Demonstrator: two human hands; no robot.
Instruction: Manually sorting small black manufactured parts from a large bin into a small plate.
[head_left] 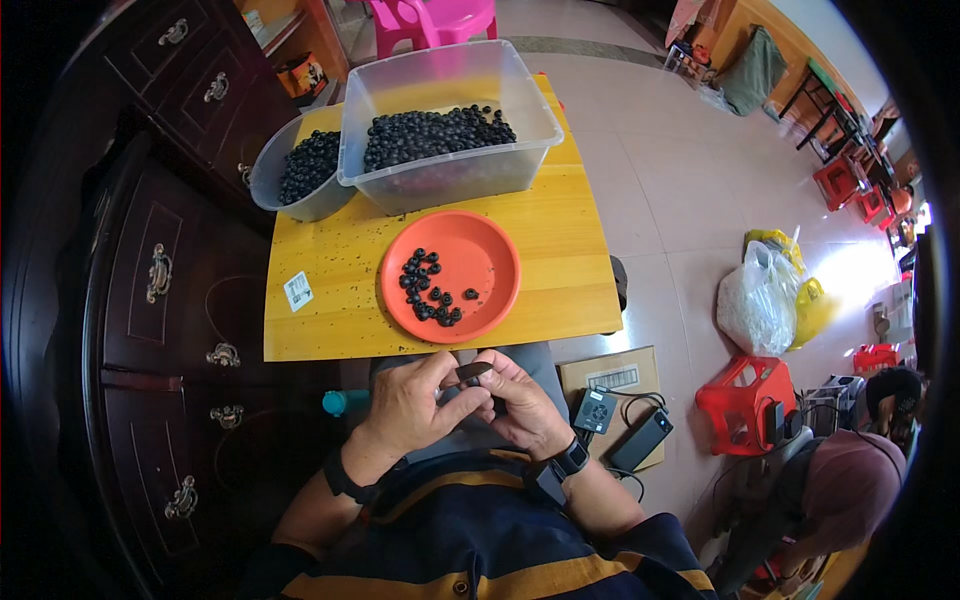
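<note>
Just past the near edge of the table, over my lap, my left hand and my right hand meet with fingertips pinched. Between them is a dark, narrow piece with a curved edge, held at both ends; its kind is not clear. My fingers partly hide whatever lies beneath it. Ahead of my hands sits a round orange plate with small black bead-like pieces on its left side, some showing a hole. One such piece lies apart, right of the others.
On the yellow table, a large clear bin and a smaller round tub hold many black pieces. A white label and dark crumbs lie nearby. Dark cabinets stand left. Right are a cardboard box, red stool and a person.
</note>
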